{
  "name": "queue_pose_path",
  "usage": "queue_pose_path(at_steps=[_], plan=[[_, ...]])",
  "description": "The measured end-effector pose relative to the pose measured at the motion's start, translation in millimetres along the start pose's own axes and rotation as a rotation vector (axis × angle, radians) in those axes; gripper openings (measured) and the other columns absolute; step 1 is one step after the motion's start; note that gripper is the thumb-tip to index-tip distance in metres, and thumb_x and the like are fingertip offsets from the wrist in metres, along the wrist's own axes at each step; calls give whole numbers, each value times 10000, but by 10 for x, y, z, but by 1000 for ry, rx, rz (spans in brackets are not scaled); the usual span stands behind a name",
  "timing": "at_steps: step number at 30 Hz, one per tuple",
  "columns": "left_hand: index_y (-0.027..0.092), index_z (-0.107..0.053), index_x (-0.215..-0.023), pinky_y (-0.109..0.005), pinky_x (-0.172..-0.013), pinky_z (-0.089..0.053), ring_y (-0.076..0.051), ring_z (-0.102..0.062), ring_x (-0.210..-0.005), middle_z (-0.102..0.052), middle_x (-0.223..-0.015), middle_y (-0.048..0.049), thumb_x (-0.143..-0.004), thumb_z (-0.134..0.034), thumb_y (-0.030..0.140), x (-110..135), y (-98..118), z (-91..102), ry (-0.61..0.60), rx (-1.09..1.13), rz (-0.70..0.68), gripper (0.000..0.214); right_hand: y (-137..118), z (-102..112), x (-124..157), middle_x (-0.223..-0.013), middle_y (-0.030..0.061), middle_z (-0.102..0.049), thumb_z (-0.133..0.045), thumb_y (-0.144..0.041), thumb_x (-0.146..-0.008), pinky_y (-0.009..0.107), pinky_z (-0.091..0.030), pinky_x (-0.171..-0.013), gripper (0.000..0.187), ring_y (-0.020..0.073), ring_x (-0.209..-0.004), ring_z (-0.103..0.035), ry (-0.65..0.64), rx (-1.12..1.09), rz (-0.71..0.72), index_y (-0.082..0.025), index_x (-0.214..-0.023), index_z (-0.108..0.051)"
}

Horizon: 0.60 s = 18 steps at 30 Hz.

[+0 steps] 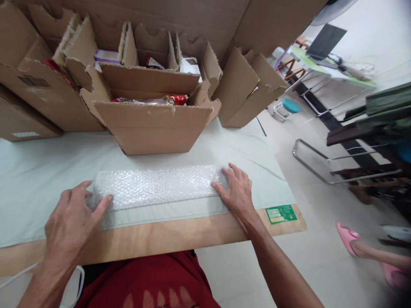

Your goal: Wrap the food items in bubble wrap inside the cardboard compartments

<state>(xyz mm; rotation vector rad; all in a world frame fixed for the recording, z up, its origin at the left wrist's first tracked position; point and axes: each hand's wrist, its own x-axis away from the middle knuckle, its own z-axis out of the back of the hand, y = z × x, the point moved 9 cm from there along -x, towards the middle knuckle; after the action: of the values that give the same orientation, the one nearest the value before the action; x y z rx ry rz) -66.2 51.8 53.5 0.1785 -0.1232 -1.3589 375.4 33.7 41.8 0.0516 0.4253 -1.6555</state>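
Bubble wrap point(160, 186): one strip lay flat!
Left hand point(73, 214), right hand point(237, 190): both half-open, each touched one end!

To my right I see a pale floor point(282, 269) crossed by a dark band point(324, 122), a whitish wall point(388, 30), a teal-topped stool point(291, 105), a green-edged table point(299, 53) on thin legs, and a bent metal frame point(327, 182), all in bright light.

Bubble wrap point(157, 186) near the frame's centre is glossy, translucent, bumpy plastic. The cloth point(240, 149) under it looks matt, the lower-left table edge point(138, 241) smooth wood. Boxes point(150, 130) at upper left are matt cardboard, rough-edged
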Motion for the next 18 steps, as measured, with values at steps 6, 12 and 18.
queue_pose_path(at_steps=[6,12,18], plan=[[200,-585,-1313,-351,-623,-429,-302,-688,-769,-768,-895,-56,-891,-505,651,-148,-141,-158,-207,6,71,622,40,-115,-47,-1421,164,-623,-644,-430,-849,558,-437,-1033,230,370,-1313,-545,-44,-252,-74,-217,-935,-659],[191,-618,-1249,-338,-690,-457,-247,-665,-743,-718,-816,-29,-868,-523,542,-131,-201,-172,-224,103,70,526,-72,41,36,-872,43,-707,-655,-376,-841,367,-522,-800,189,209,-813,-653,-49,-636,-211,-229,-791,-547],[169,-696,-1022,-395,-797,-460,-294,-648,-928,-722,-963,-127,-963,-392,429,-226,19,231,54,-36,-57,404,-482,143,542,-714,-48,-596,-662,-317,-890,260,-479,-564,631,147,-607,-571,-361,-870,-247,-213,-1472,-441]])
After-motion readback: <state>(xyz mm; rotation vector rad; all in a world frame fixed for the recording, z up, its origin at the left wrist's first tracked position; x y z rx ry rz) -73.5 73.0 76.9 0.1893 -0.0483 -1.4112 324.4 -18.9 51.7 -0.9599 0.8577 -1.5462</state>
